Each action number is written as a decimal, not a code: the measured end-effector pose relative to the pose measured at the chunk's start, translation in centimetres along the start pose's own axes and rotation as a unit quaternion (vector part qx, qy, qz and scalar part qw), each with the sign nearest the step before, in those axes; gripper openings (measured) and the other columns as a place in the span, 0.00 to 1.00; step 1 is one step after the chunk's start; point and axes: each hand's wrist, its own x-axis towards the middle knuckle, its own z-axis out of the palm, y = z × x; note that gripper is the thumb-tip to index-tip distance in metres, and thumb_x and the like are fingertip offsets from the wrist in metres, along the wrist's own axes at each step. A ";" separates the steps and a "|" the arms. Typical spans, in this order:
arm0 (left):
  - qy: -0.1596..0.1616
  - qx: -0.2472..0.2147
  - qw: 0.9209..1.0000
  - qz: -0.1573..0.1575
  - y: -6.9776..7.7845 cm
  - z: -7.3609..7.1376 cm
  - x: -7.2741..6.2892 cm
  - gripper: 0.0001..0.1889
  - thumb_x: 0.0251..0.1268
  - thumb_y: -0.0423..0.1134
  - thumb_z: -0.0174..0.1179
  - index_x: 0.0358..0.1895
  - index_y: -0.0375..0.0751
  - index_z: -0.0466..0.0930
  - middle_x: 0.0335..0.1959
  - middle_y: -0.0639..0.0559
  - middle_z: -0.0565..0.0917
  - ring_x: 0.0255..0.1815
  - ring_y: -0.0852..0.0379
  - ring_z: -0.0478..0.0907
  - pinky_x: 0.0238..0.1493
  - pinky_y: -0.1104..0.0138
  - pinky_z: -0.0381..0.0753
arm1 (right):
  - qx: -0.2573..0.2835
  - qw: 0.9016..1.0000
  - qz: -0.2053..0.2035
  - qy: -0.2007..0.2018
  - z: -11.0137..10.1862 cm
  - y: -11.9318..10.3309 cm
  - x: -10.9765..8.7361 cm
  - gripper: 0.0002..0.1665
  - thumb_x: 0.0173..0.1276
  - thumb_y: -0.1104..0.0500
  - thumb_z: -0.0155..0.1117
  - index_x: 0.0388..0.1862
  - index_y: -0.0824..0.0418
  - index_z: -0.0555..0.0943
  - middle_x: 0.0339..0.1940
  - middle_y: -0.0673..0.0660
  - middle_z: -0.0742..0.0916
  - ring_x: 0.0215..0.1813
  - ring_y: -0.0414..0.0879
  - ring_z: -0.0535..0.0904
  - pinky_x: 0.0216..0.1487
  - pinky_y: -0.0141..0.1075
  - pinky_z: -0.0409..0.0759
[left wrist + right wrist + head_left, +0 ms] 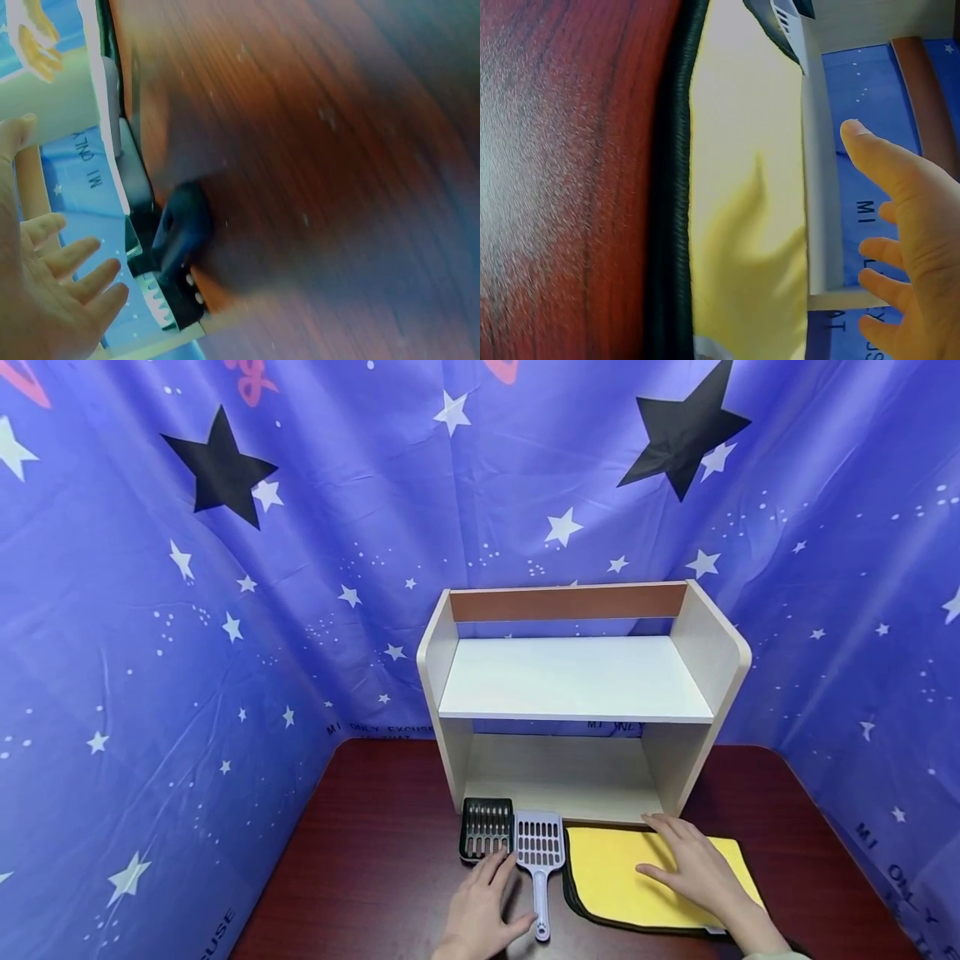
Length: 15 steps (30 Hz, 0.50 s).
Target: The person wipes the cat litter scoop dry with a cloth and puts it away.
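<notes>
From the head view, the left hand (480,912) hovers near a black slotted scoop (487,835) and a lavender plastic scoop (540,872), lined before a cream wooden shelf (570,681) seemingly for easy reach; from the left wrist it spreads empty; from the right wrist, the right hand (921,240) holds nothing above a black-edged yellow cloth (742,120).

Bare hands (693,864), pale sleeve (774,956), right arm

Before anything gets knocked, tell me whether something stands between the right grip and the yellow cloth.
Nothing visible does: the right grip is above the yellow cloth, with a clear gap in the right wrist view. The lilac scoop lies left of the cloth, off that path.
</notes>
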 end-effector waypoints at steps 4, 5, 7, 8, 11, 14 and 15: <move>-0.019 -0.024 0.999 -0.021 0.8 0.1 0.0 0.45 0.50 0.68 0.68 0.70 0.48 0.70 0.65 0.49 0.78 0.61 0.48 0.80 0.49 0.59 0.86 | 0.007 1.000 0.013 -0.010 0.7 0.3 -0.1 0.47 0.51 0.36 0.77 0.64 0.59 0.76 0.59 0.64 0.83 0.58 0.65 0.78 0.54 0.61 0.79; -0.020 -0.028 0.999 -0.024 0.9 0.2 0.0 0.45 0.50 0.67 0.68 0.70 0.48 0.70 0.65 0.49 0.78 0.60 0.48 0.80 0.49 0.59 0.87 | 0.008 1.000 0.017 -0.013 0.9 0.4 -0.1 0.47 0.51 0.36 0.77 0.64 0.59 0.76 0.59 0.64 0.83 0.58 0.65 0.79 0.53 0.61 0.80; -0.016 -0.032 0.999 -0.026 1.1 0.2 0.0 0.45 0.50 0.67 0.69 0.70 0.48 0.70 0.64 0.49 0.79 0.59 0.49 0.81 0.50 0.60 0.86 | 0.009 1.000 0.021 -0.018 1.2 0.5 -0.2 0.48 0.50 0.35 0.77 0.64 0.59 0.77 0.58 0.64 0.83 0.58 0.64 0.79 0.53 0.60 0.80; -0.010 -0.035 0.999 -0.025 1.2 0.3 0.0 0.45 0.49 0.67 0.69 0.69 0.48 0.71 0.64 0.49 0.80 0.58 0.49 0.82 0.51 0.60 0.86 | 0.010 1.000 0.022 -0.020 1.4 0.6 -0.2 0.48 0.50 0.35 0.77 0.64 0.60 0.77 0.58 0.63 0.83 0.57 0.64 0.79 0.53 0.60 0.80; 0.007 -0.049 0.999 -0.024 1.5 0.3 0.2 0.43 0.50 0.65 0.70 0.68 0.47 0.72 0.62 0.49 0.81 0.56 0.50 0.82 0.51 0.60 0.86 | 0.009 0.999 0.027 -0.026 1.8 0.9 -0.3 0.49 0.49 0.34 0.77 0.64 0.61 0.77 0.57 0.64 0.84 0.57 0.64 0.79 0.54 0.60 0.80; 0.004 -0.077 0.996 -0.034 1.7 0.3 0.2 0.42 0.51 0.64 0.70 0.68 0.47 0.73 0.60 0.49 0.82 0.53 0.49 0.84 0.49 0.60 0.86 | 0.007 0.999 0.032 -0.034 2.2 1.1 -0.3 0.49 0.49 0.34 0.77 0.64 0.62 0.77 0.57 0.65 0.84 0.58 0.65 0.79 0.54 0.60 0.79; -0.003 -0.089 0.995 -0.041 1.8 0.3 0.2 0.41 0.51 0.63 0.70 0.68 0.47 0.73 0.60 0.49 0.82 0.53 0.49 0.84 0.48 0.60 0.86 | 0.007 0.999 0.033 -0.036 2.3 1.2 -0.3 0.49 0.50 0.34 0.76 0.64 0.62 0.77 0.57 0.65 0.84 0.58 0.65 0.79 0.55 0.61 0.79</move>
